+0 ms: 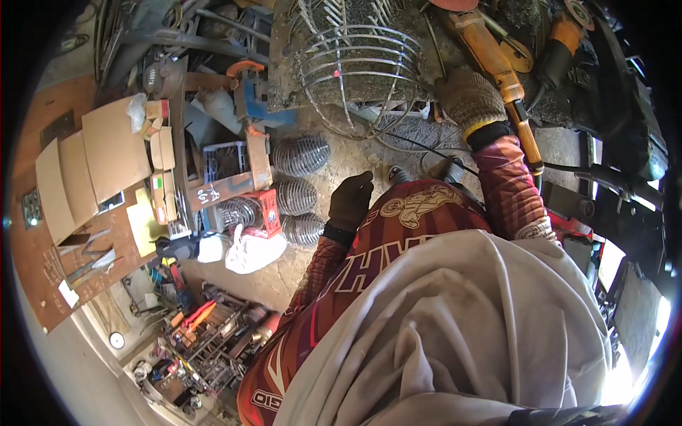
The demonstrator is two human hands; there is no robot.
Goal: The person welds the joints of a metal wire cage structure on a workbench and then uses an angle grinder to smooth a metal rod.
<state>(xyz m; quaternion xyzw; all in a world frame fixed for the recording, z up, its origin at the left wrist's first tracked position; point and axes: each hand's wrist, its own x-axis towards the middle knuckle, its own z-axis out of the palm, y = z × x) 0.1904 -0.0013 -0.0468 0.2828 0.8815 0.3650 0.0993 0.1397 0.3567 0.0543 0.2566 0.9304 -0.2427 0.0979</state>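
Note:
My right hand [472, 101], in a knitted work glove with a dark wristband, is at the bench's near edge. It lies close against the left side of an orange angle grinder [490, 53]; its fingers are mostly hidden, so a grip cannot be told. The grinder's disc end points away from me, and its rear end reaches back beside my right forearm. My left hand [350, 200], in a dark glove, hangs low in front of my body with fingers curled and nothing visible in them. Left of the grinder, a curved metal wire frame [355, 37] lies across the bench and overhangs its edge.
A second orange grinder [566, 37] lies farther right on the bench [288, 89]. Several coiled wire bundles [301, 155] stand on the floor near a red crate [271, 213]. Cardboard [117, 153] covers part of a brown table at left. Cables hang below the bench.

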